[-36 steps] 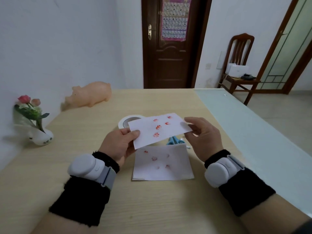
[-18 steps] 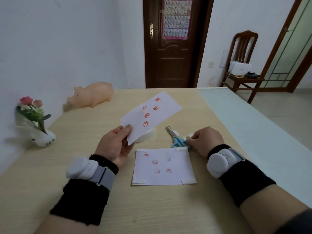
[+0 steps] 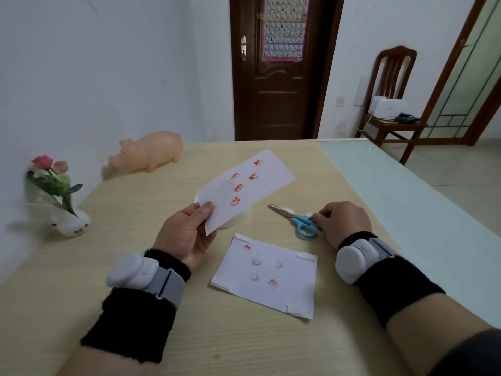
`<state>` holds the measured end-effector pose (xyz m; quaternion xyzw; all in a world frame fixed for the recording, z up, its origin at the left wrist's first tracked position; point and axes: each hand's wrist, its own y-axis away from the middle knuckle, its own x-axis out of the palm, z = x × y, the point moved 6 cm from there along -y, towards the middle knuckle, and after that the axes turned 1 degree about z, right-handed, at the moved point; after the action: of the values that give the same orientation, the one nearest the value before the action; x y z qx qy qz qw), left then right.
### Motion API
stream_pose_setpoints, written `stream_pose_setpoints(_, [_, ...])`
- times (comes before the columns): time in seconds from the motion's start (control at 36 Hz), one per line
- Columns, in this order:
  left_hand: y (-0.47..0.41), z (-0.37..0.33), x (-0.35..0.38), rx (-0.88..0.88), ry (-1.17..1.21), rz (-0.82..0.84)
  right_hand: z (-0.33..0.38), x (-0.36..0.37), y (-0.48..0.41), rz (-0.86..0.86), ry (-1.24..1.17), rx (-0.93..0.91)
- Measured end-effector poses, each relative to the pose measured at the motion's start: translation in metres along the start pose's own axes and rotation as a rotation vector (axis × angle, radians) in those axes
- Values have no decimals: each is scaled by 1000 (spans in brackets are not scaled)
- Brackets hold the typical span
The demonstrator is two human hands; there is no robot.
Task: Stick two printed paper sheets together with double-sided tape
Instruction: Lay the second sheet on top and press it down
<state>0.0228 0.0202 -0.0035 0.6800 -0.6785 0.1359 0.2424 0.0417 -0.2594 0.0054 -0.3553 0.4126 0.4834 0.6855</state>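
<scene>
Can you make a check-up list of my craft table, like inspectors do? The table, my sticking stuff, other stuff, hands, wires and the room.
Surface: wooden table, with a pale strip along its right side.
Job's things: flat sheet with tape strips at its corners; raised sheet in the air; tape roll partly hidden behind it; scissors to the right.
Clutter: pig figure and flower vase by the left wall.
Hands: left hand pinches the raised sheet; right hand curls at the scissors' handles, grip unclear.
Cables: nothing seen.
Surroundings: dark door with a poster, wooden chair.
</scene>
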Motion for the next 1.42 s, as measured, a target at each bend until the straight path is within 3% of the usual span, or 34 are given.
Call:
stream_pose_setpoints(0.08, [-1, 0, -1, 4, 4, -6, 16, -6, 10, -76, -20, -156])
stream_pose_setpoints(0.17, [-1, 0, -1, 3, 0, -10, 49, -6, 34, -92, -34, -447])
stream_pose_setpoints(0.25, [-1, 0, -1, 8, 8, -16, 76, 6, 65, 31, 7, -688])
stream_pose_setpoints(0.33, [0, 0, -3, 14, 11, -26, 88, 25, 84, 142, 154, -795])
stream_pose_setpoints(0.58, [0, 2, -4, -4, -23, -23, 84, 37, 86, 355, 312, -779])
stream_pose_setpoints(0.94, [5, 4, 3, -14, -98, 7, 78, 40, 81, 363, 250, -781])
stream_pose_setpoints(1.0, [6, 3, 4, -6, -109, 12, 78, 37, 78, 327, 182, -767])
stream_pose_setpoints(1.08, [8, -1, 7, 23, -129, 26, 75, 19, 73, 185, -114, -749])
stream_pose_setpoints(1.17, [11, -7, 12, 61, -149, 56, 58, -5, 61, 4, -317, -561])
stream_pose_setpoints(1.31, [15, -12, 15, 77, -188, 46, 36, -13, 53, 51, -600, -430])
stream_pose_setpoints(1.42, [17, -7, 18, -14, -81, 20, 39, -4, 56, 103, -570, -423])
